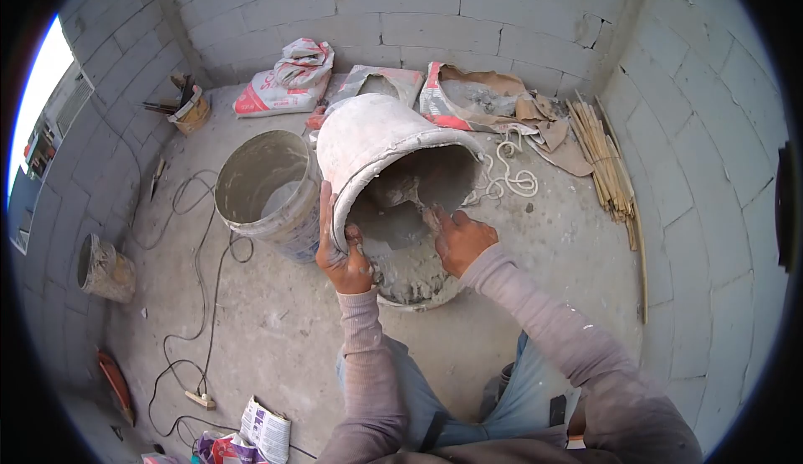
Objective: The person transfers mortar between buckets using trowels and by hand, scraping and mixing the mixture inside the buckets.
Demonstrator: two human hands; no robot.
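A white, mortar-smeared bucket is tilted with its mouth facing me, over a lower container that holds wet grey mortar. My left hand grips the bucket's left rim, fingers up along the outside and the thumb at the edge. My right hand is closed on the handle of a mortar-coated trowel, whose blade is inside the tilted bucket. Grey mix lies on the bucket's inner wall. Just left of it, a second large bucket stands upright, its inside coated grey.
Bags and an opened cement sack lie by the back wall. Bamboo strips lean right. White rope lies behind. Small buckets, a cable, a power strip and a red-handled tool are left.
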